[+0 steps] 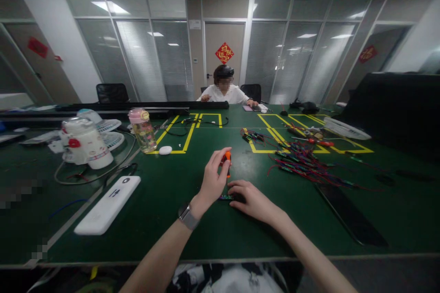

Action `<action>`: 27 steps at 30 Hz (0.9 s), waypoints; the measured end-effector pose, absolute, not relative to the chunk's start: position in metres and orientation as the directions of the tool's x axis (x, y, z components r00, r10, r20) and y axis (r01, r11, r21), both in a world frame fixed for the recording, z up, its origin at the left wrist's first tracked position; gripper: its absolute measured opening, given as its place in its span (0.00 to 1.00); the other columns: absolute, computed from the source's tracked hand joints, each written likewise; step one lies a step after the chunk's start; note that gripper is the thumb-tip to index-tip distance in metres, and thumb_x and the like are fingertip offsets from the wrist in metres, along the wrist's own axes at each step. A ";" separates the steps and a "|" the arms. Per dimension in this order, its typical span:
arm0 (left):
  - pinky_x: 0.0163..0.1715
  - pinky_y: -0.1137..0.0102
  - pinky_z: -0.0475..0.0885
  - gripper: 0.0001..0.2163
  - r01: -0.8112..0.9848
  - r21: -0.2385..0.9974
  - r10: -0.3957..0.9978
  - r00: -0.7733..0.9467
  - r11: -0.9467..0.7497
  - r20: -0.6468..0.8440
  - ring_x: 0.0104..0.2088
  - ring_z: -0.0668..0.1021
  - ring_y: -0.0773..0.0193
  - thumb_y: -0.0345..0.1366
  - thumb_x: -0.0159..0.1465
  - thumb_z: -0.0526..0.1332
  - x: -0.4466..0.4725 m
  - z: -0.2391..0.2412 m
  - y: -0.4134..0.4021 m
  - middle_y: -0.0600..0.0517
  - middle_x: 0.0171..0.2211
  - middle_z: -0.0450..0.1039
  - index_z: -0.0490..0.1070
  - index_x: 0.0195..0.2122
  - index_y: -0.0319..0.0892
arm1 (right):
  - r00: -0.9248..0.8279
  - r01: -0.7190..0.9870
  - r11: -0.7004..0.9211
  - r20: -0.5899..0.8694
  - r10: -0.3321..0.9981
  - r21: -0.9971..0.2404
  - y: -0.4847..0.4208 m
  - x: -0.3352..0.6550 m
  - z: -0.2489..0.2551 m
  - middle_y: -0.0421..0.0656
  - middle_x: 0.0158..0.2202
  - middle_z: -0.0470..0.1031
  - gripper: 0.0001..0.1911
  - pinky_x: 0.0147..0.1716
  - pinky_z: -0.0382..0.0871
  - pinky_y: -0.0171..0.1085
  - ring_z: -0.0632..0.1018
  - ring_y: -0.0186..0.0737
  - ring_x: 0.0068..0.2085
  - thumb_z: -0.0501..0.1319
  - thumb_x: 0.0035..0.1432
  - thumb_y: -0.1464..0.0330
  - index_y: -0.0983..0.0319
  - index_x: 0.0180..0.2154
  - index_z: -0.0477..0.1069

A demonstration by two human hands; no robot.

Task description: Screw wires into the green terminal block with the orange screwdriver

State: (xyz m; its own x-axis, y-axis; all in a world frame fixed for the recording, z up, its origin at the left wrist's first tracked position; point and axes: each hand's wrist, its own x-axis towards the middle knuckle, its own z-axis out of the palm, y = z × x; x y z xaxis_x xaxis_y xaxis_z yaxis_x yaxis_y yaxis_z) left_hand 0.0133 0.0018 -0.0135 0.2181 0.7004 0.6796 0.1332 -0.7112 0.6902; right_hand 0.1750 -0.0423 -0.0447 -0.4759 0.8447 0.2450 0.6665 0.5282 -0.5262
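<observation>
My left hand, with a watch on its wrist, is closed round the orange handle of a small screwdriver held upright over the green table. Its tip points down toward a small dark part with coloured wires. My right hand lies on the table with its fingers curled over that part, pressing it down. What lies under the right fingers is mostly hidden.
A white power bank lies at the left, with a white jug, a pink-lidded bottle and small fans behind. A heap of wired parts and a black strip lie at the right. A person sits opposite.
</observation>
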 end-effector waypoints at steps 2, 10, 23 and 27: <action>0.41 0.69 0.75 0.15 0.119 0.706 0.713 0.200 -0.698 0.672 0.40 0.78 0.65 0.34 0.70 0.51 0.011 -0.014 0.004 0.46 0.48 0.69 0.65 0.56 0.45 | -0.467 0.674 0.517 0.239 0.851 -0.528 -0.046 0.173 -0.044 0.49 0.55 0.72 0.13 0.55 0.64 0.44 0.73 0.48 0.54 0.65 0.55 0.71 0.61 0.45 0.76; 0.46 0.68 0.76 0.14 -0.012 0.771 0.759 0.165 -0.637 0.629 0.45 0.79 0.61 0.33 0.66 0.57 0.006 -0.010 0.012 0.45 0.47 0.73 0.69 0.52 0.41 | -0.434 0.617 0.522 0.300 0.850 -0.589 -0.034 0.172 -0.054 0.48 0.48 0.75 0.08 0.52 0.67 0.44 0.75 0.47 0.49 0.67 0.52 0.72 0.60 0.37 0.79; 0.44 0.68 0.77 0.15 -0.022 0.786 0.774 0.161 -0.617 0.612 0.42 0.80 0.62 0.34 0.66 0.58 0.007 -0.014 0.007 0.45 0.47 0.73 0.69 0.54 0.43 | -0.479 0.509 0.568 0.335 0.811 -0.647 -0.019 0.174 -0.065 0.48 0.49 0.74 0.08 0.53 0.66 0.48 0.75 0.49 0.51 0.71 0.49 0.69 0.59 0.35 0.79; 0.46 0.66 0.77 0.14 -0.039 0.798 0.789 0.131 -0.601 0.601 0.46 0.80 0.60 0.33 0.65 0.58 0.006 -0.014 0.007 0.44 0.50 0.73 0.69 0.52 0.43 | -0.480 0.532 0.579 0.343 0.807 -0.618 -0.021 0.173 -0.065 0.48 0.49 0.74 0.08 0.53 0.65 0.48 0.75 0.50 0.52 0.70 0.49 0.70 0.59 0.36 0.79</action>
